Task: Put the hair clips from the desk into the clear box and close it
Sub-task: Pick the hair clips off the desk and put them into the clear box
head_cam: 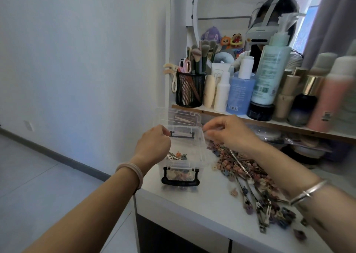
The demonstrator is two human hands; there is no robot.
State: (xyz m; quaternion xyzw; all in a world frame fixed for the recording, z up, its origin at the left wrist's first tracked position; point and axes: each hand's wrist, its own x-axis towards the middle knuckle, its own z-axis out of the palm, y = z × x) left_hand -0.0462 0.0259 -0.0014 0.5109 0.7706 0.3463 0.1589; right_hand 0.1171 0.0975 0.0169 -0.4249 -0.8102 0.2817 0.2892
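Saw the clear box [201, 150] open-lidded at the worktop's [202, 200] left edge, left hand [154, 143] curled over its far rim, right hand [229, 131] half-curled beside its far right corner, hold unclear, with hair clips [242, 166] heaped just right of the box, under the right forearm.

Single head-worn wide-angle view, looking forward and down from close above the white bench [204, 200] corner, facing a cluttered shelf [269, 123] and round mirror [231, 6] beyond, wall [77, 60] and floor [38, 175] at left
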